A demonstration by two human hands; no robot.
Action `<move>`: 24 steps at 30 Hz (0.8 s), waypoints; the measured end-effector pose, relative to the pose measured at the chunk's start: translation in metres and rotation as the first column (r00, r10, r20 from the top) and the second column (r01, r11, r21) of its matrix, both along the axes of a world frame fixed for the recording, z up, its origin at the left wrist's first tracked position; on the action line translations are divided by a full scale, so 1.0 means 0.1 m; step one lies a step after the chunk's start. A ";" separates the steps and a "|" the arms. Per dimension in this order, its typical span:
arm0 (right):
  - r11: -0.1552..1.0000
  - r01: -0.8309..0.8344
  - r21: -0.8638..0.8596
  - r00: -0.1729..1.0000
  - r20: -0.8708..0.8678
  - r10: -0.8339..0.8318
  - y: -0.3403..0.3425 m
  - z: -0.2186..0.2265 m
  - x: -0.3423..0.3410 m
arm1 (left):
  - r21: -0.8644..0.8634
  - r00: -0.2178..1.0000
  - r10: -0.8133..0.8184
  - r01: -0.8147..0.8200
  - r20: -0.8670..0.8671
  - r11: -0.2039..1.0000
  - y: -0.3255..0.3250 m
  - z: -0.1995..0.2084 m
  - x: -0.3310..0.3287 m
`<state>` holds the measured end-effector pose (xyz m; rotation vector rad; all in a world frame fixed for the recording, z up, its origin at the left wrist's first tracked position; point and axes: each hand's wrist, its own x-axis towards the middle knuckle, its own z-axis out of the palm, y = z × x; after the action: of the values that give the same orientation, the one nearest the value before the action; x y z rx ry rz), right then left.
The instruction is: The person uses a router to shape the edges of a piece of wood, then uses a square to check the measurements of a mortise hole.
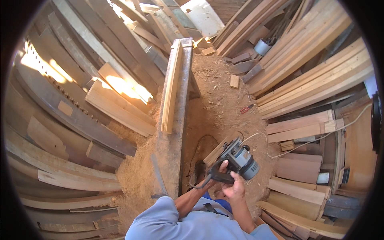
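Left hand (224,165) closed round black handle of handheld router (240,157), partly hidden by it. Right hand (236,188) against same handle, thumb raised toward grey motor housing; finger wrap cannot be told. Router just beyond both hands, tilted, over sawdust-strewn floor (216,108), right of narrow wooden bench (170,168). Long wood strip (172,96) lies along bench top, apart from hands.

Faint gloss on the power tool (242,158), metal or plastic, hard to tell which; matt plastic, by its look, on its handle (220,176). Smooth-looking, matt wood in the strip (172,92); rough, worn, dusty wood in the bench (169,156). Soft, matt cloth in the shirt (160,222). Loose, grainy sawdust (212,108) underfoot.
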<state>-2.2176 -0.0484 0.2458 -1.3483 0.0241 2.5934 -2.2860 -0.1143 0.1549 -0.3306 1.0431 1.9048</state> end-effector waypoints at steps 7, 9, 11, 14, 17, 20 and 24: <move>0.992 0.082 0.091 0.996 0.030 -0.085 0.60 -0.68 -0.57 | 0.097 0.707 -0.683 0.679 0.182 0.728 -0.52 0.26 0.10; 0.993 -0.031 0.114 0.998 0.051 0.025 0.68 -0.97 -0.58 | -0.069 0.385 -0.902 0.912 -0.195 0.405 -0.88 0.42 -0.28; 0.954 -0.198 0.225 0.974 0.157 0.165 0.56 -1.00 -0.56 | -0.503 0.385 -0.757 0.576 -0.527 0.644 -1.26 0.31 -0.86; 0.922 -0.296 0.248 0.942 0.238 0.238 0.44 -1.17 -0.47 | -0.715 0.594 -0.429 -0.410 -0.680 0.566 -1.50 0.56 -2.11; 0.871 -0.415 0.264 0.880 0.358 0.311 0.25 -1.16 -0.53 | -0.812 0.490 -0.710 -0.549 -0.505 0.198 -1.89 0.16 -3.13; 0.803 -0.486 0.346 0.845 0.420 0.331 0.15 -1.16 -0.51 | -0.961 0.472 -0.839 -0.088 -0.272 0.262 -1.82 -0.11 -3.64; 0.717 -0.535 0.447 0.826 0.454 0.334 -0.01 -0.97 -0.60 | -0.921 0.577 -0.737 -0.074 -0.352 0.382 -1.57 -0.42 -3.48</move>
<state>-2.2773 -0.0493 0.1491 -1.6717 -1.1681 2.3275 -2.6338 -0.2715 0.1124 0.2058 2.4581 0.8036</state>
